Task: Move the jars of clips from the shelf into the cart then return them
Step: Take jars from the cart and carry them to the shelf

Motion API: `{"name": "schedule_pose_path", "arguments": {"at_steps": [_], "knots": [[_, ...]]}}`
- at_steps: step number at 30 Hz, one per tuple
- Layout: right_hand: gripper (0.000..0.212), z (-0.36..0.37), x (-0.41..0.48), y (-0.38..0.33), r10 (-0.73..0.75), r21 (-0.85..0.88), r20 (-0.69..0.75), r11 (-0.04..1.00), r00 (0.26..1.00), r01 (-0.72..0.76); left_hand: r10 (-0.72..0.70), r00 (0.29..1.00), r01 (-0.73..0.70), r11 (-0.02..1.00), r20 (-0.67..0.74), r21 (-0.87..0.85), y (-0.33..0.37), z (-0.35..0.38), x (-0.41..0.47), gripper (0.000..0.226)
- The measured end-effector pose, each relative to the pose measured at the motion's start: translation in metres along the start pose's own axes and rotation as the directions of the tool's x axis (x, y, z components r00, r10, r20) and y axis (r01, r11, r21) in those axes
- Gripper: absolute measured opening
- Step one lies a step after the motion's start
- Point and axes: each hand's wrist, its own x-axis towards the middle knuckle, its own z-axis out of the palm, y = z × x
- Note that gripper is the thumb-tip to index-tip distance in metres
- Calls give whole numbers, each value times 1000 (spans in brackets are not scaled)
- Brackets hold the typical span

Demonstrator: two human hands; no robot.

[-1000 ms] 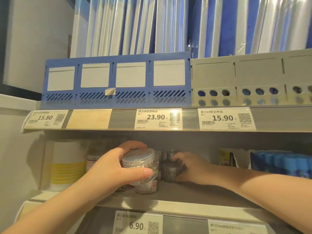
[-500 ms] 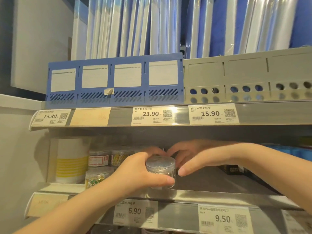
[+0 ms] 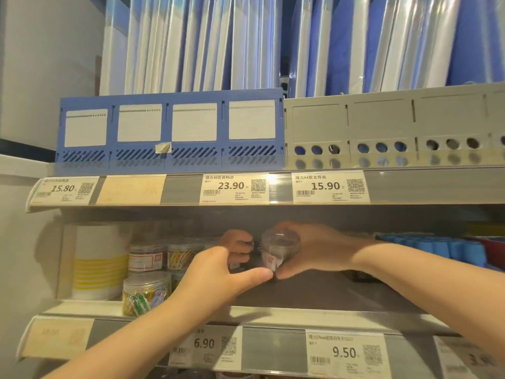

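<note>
On the middle shelf [image 3: 328, 295], my right hand [image 3: 317, 250] grips a clear jar of dark clips [image 3: 281, 246] from above and the right, with the thumb under its front. My left hand [image 3: 224, 274] reaches in beside it, fingers and thumb curled round another jar [image 3: 240, 261] that is mostly hidden behind the hand. The two thumbs almost touch at the front. Further left stand a jar of coloured clips [image 3: 144, 294], a red-labelled jar [image 3: 147, 259] and a jar of coloured bands [image 3: 183, 255].
A white roll with yellow stripes [image 3: 95, 262] fills the shelf's left end. Blue-capped items [image 3: 437, 250] crowd the right end. The upper shelf edge with price tags [image 3: 235, 188] hangs low over my hands. Blue and grey file boxes [image 3: 169, 129] stand above.
My left hand has carried its jar from the shelf's front edge deeper in. My right hand, hovering beside it before, now grips a jar of dark clips.
</note>
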Motion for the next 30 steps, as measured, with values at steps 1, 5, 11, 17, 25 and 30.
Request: {"name": "schedule_pose_path", "arguments": {"at_steps": [1, 5, 11, 17, 25, 30], "knots": [[71, -3, 8, 5, 34, -29, -26, 999, 999, -34, -13, 996, 16, 999, -83, 37, -4, -1, -2, 67], [96, -4, 42, 18, 186, -80, -6, 979, 983, -186, 59, 954, 6, 976, -295, 216, -11, -7, -14, 23], [86, 18, 73, 14, 276, 2, 7, 961, 961, -276, 131, 930, -40, 965, -343, 261, -21, -11, -13, 36], [87, 37, 79, 14, 252, 63, -51, 967, 966, -249, 168, 927, -75, 959, -335, 273, -22, -9, -11, 38], [91, 41, 75, 12, 227, 88, -83, 972, 970, -219, 196, 924, -100, 953, -328, 287, -23, -10, -9, 35], [87, 43, 72, 13, 209, 78, -76, 976, 975, -203, 198, 925, -99, 949, -323, 300, -24, -10, -8, 34]]}}
